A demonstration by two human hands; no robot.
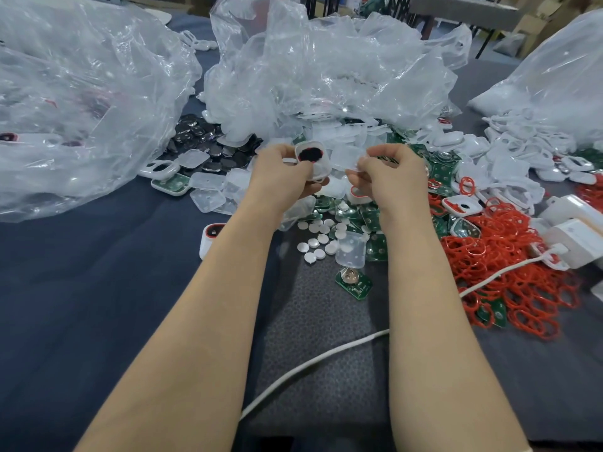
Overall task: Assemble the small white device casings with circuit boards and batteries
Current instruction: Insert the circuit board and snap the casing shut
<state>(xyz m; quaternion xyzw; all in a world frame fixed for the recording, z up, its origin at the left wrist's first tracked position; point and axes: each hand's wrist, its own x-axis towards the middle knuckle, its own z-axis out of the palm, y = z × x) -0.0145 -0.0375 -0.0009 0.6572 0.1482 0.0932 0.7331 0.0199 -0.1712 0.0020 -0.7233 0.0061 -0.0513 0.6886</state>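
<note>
Casing [311, 157] is held up over the middle of the heap: a small white rounded-square shell, its open face showing a red ring around a dark patch. It looks light, stiff and smooth, so probably a little slippery. Holding it by its outer edges seems safest, since that keeps the fingers off the open face. At far left, crinkled clear plastic bags [81, 93] slump on the dark cloth of the table [81, 288]. Beside them is a pile of glossy black discs [202, 138], with frosted square covers [208, 190] in front. The left hand [280, 172] has its fingers curled round the casing from below and from the side. Just beside it, the right hand [391, 171] has its thumb and fingertips pinched together on what looks like a thin clear cover [350, 159], though blur hides the exact hold. Below the hands lie flat pale round discs [316, 238], possibly the batteries, though I cannot tell. Hard green circuit boards [354, 283] lie with them, thin and best taken by their rims. A soft white cable [326, 357] snakes towards the viewer. Further right, a tangle of limp red rubber rings [505, 272] spreads out. Blocky white boxes [574, 236] sit at the table's right edge.
</note>
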